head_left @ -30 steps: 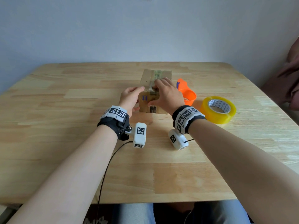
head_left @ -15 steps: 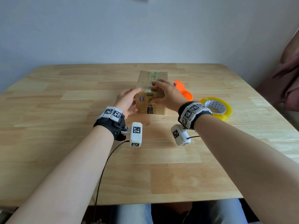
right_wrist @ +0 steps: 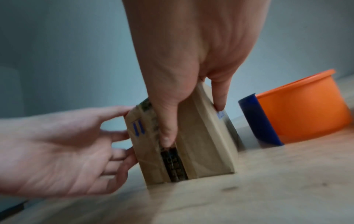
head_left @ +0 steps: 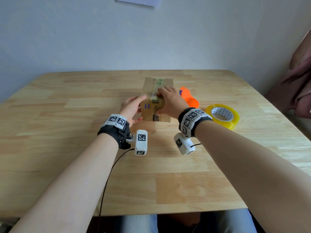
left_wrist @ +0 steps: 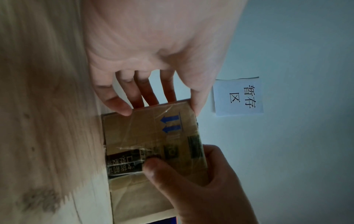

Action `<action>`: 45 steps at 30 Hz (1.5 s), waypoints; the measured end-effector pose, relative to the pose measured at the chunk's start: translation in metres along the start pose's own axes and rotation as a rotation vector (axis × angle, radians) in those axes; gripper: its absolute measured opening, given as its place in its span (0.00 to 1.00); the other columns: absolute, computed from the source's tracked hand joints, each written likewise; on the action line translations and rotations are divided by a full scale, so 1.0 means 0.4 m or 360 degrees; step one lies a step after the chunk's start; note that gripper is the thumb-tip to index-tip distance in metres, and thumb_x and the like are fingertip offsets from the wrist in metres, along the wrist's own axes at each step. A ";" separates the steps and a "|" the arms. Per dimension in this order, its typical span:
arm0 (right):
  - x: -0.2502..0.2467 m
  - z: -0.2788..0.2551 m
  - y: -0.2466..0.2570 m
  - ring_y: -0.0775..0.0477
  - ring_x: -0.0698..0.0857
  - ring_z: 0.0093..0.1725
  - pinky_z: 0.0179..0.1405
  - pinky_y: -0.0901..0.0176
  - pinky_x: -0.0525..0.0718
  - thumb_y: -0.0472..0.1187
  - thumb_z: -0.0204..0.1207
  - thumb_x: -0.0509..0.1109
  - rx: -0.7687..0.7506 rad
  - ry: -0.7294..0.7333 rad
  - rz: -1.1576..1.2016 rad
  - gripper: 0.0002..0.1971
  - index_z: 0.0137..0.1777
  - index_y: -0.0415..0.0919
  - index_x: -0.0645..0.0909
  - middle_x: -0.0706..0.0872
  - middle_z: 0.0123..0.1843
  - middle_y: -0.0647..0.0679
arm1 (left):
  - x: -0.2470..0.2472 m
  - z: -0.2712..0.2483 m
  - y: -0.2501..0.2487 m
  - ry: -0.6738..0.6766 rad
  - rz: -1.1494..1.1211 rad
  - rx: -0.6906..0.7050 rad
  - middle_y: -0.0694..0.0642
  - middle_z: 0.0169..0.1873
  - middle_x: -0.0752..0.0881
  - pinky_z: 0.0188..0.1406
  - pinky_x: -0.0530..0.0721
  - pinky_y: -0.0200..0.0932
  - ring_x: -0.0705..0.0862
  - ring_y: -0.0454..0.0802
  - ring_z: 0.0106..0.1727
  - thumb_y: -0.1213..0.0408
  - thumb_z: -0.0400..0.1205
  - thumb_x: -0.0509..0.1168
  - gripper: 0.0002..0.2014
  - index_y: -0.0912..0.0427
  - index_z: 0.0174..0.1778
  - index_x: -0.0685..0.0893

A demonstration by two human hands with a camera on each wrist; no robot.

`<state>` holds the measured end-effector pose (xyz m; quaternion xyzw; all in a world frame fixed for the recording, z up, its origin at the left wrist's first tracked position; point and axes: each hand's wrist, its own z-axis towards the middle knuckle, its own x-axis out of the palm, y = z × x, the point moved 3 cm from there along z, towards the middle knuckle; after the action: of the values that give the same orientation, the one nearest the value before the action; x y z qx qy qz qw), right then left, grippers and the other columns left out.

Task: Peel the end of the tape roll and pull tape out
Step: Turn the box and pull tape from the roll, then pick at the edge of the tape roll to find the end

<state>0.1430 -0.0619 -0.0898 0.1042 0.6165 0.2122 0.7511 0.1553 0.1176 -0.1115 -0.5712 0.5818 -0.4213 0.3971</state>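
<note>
The yellow tape roll (head_left: 223,116) lies flat on the wooden table (head_left: 67,148), to the right of both hands, and no hand touches it. A taped cardboard box (head_left: 151,91) stands at the table's middle. My right hand (head_left: 165,101) grips the box from above, thumb on the near face (right_wrist: 168,136) and fingers over the top. My left hand (head_left: 134,106) rests straight fingers (left_wrist: 122,106) against the box's left side (left_wrist: 153,136).
An orange plastic holder (head_left: 189,99) with a blue part (right_wrist: 258,118) lies just right of the box. A paper note (left_wrist: 239,97) hangs on the wall behind. A brownish cloth (head_left: 299,91) is at the right edge. The table's near edge (head_left: 168,211) is close to my lap.
Both hands have stayed on the box, which has straightened slightly. My head view has tilted up, showing more wall. The tape roll has not moved.
</note>
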 end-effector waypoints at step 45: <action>-0.211 -0.227 -0.267 0.43 0.90 0.53 0.51 0.53 0.89 0.37 0.76 0.76 0.0726 0.0230 -0.0107 0.06 0.50 0.41 0.94 0.94 0.50 0.44 | 0.200 -0.133 0.057 -0.0089 0.0368 -0.0215 0.61 0.82 0.70 0.73 0.69 0.54 0.71 0.61 0.80 0.50 0.87 0.60 0.32 0.63 0.85 0.64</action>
<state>0.0628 -0.2041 -0.0797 0.2351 0.7037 0.0493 0.6687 0.0948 0.0395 -0.1139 -0.5373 0.6594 -0.3166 0.4198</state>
